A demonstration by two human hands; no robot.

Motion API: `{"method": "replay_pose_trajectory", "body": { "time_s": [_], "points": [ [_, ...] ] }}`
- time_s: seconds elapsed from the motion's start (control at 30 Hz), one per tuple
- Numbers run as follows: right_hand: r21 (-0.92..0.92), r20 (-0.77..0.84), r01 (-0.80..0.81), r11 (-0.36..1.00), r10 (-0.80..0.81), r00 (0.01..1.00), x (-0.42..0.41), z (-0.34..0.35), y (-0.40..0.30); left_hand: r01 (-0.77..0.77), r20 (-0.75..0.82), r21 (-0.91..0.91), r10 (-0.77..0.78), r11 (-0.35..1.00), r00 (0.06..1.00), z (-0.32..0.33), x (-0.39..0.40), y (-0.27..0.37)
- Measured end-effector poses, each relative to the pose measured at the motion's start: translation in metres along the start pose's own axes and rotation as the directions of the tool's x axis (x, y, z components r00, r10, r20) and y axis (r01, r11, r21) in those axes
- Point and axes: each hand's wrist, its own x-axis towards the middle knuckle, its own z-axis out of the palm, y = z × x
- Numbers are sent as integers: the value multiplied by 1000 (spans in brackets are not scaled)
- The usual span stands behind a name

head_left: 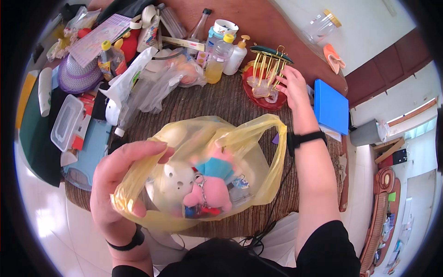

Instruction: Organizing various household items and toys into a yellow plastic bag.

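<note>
My left hand (119,173) grips one handle of a thin yellow plastic bag (273,166), which gapes open before me. Inside lie a pink plush toy (209,194) with a metal chain, a pink and blue plush toy (216,168), and a white plush toy (173,180). The bag's other handle loops upward on the right, held by no hand. My right hand (292,85) reaches to the far right, its fingers at the side of a gold wire stand (266,62) with a dark green top. Whether they grip it is unclear. Below the stand is a red dish (258,100).
Bottles, including a yellow-capped bottle (218,60) and a white pump bottle (236,57), stand at the back. Clutter with a purple hat (79,74) and a clear plastic container (67,123) fills the left. A blue folder (331,105) lies right of my forearm. Black cables (258,239) hang near my lap.
</note>
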Motion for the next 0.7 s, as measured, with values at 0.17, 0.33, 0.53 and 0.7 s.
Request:
{"method": "replay_pose_trajectory", "body": {
  "time_s": [0.17,0.33,0.53,0.7],
  "points": [
    [-80,386,97,992,-59,920,-126,1,-63,-37,51,60,34,997,998,-11,-6,5],
    [-340,377,245,908,-107,920,-198,-6,-67,-115,117,77,105,990,988,-6,-7,10],
    [-134,370,79,988,-24,929,-239,4,-63,-245,154,167,220,955,963,-5,-24,24],
    [415,262,119,902,-244,934,-290,-2,-83,-195,82,165,184,967,980,4,-42,40]
  ]
}}
